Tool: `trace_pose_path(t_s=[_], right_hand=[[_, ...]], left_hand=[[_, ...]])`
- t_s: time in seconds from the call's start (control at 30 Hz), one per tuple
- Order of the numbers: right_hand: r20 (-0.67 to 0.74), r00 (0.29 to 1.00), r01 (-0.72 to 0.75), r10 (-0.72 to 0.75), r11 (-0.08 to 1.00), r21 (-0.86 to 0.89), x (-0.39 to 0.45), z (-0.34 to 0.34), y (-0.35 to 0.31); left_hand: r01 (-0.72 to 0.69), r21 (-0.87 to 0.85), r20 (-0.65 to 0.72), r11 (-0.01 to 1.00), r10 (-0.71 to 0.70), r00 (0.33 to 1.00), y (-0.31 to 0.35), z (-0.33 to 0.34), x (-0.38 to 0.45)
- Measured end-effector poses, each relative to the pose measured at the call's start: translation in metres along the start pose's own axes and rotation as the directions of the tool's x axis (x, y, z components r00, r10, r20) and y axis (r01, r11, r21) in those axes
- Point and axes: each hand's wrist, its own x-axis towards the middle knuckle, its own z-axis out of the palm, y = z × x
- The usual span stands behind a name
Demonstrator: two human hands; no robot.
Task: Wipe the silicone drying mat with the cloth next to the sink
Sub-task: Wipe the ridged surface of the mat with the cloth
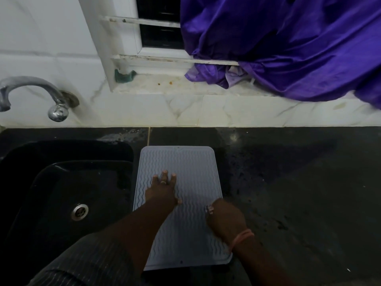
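A pale blue-grey silicone drying mat point(185, 162) with a wavy rib pattern lies flat on the black counter, just right of the sink. My left hand point(164, 188) rests palm down on the mat's middle with the fingers spread and a ring on one finger. My right hand point(224, 217) sits at the mat's right edge, back upward and fingers curled under, so I cannot make out what they touch. A small pale, shiny thing shows at its knuckles. An orange band is around the right wrist. No wiping cloth is visible in either hand.
The black sink point(68, 182) with its metal drain point(79, 211) is to the left, and a metal tap point(31, 93) is on the tiled wall above it. A purple curtain point(288, 48) drapes over the window sill. A green thing point(123, 76) lies at the sill's corner. The wet black counter point(299, 193) extends right.
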Motion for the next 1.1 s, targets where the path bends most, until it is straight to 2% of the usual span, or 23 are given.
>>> trace_pose_path(t_s=[0.07,0.13,0.2,0.27,0.37,0.5,0.67,0.8,0.87,0.97,1.03,1.1], right_hand=[[0.119,0.992,-0.036,0.03,0.998,0.05,-0.003,-0.013,0.006],[0.229,0.973,-0.053,0.012,0.984,0.172,0.007,-0.032,0.01],[0.181,0.983,-0.074,0.023,0.957,0.281,0.026,-0.047,0.011],[0.031,0.998,-0.065,0.057,0.938,0.341,0.049,-0.056,0.005],[-0.112,0.994,0.03,0.004,0.951,0.308,0.076,-0.053,-0.007],[-0.066,0.997,0.067,-0.052,0.964,0.257,0.088,-0.035,-0.01],[-0.14,0.984,0.135,-0.111,0.975,0.175,0.044,-0.006,-0.002],[-0.085,0.991,0.1,-0.101,0.995,-0.016,-0.012,0.025,0.012],[-0.012,0.997,0.071,-0.073,0.994,-0.087,-0.034,0.031,0.012],[0.076,0.997,0.009,-0.006,0.999,-0.045,-0.047,0.022,0.01],[0.128,0.992,0.014,-0.017,1.0,0.023,-0.038,0.007,0.008],[0.108,0.994,0.02,-0.034,0.991,0.131,-0.02,-0.007,0.004]], left_hand=[[0.007,-0.005,0.0,1.0,-0.007,1.0,0.001,0.001,0.0],[0.014,-0.006,-0.005,1.0,-0.014,1.0,0.002,0.003,-0.001],[0.017,-0.007,-0.018,1.0,-0.017,1.0,0.002,0.003,-0.001],[0.013,-0.009,-0.029,1.0,-0.014,0.999,0.003,0.001,-0.001],[-0.001,-0.001,-0.025,1.0,0.001,1.0,0.003,-0.003,-0.002],[-0.006,0.005,-0.028,1.0,0.006,1.0,0.004,-0.008,-0.005],[0.002,0.007,0.007,1.0,-0.002,1.0,0.004,-0.009,-0.006],[0.002,-0.005,0.016,1.0,-0.002,1.0,0.005,-0.007,-0.007],[-0.006,-0.015,0.014,1.0,0.006,1.0,0.004,-0.006,-0.006],[-0.019,-0.023,-0.002,1.0,0.019,1.0,0.001,-0.003,-0.004],[-0.031,-0.026,-0.016,0.999,0.031,0.999,0.0,0.001,-0.003],[-0.065,-0.031,-0.068,0.997,0.063,0.996,0.0,0.007,-0.005]])
